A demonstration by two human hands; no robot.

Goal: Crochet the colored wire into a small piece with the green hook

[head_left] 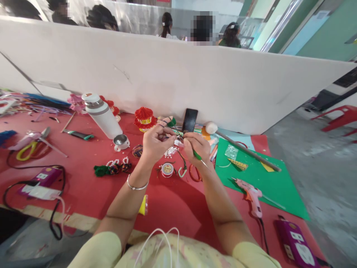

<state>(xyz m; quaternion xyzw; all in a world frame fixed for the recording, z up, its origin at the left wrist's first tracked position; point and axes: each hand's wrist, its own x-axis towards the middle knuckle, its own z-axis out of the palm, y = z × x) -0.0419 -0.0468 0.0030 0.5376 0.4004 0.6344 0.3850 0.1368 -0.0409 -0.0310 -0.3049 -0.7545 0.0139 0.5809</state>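
Observation:
My left hand [156, 143] pinches dark yarn, and a strand is looped over its raised index finger. In my right hand [197, 146] is a crochet hook with a green grip [197, 155]; its metal end sticks out towards my wrist. The fingertips of both hands nearly meet above the table, and the small piece between them is too fine to make out. Just beyond the left fingers lies a bit of green yarn [172, 121]. Below the hands sit a round spool [167, 169] and red-handled scissors [194, 173]. A multicoloured yarn ball [137, 151] is beside my left hand.
A white flask [102, 118] and its metal cup [121, 142] stand left. A phone [190, 120] leans against the white partition [173, 74]. Right are a green sheet [267, 178], a pink glue gun [252, 195] and a purple power strip [296, 240]. Cables run at left.

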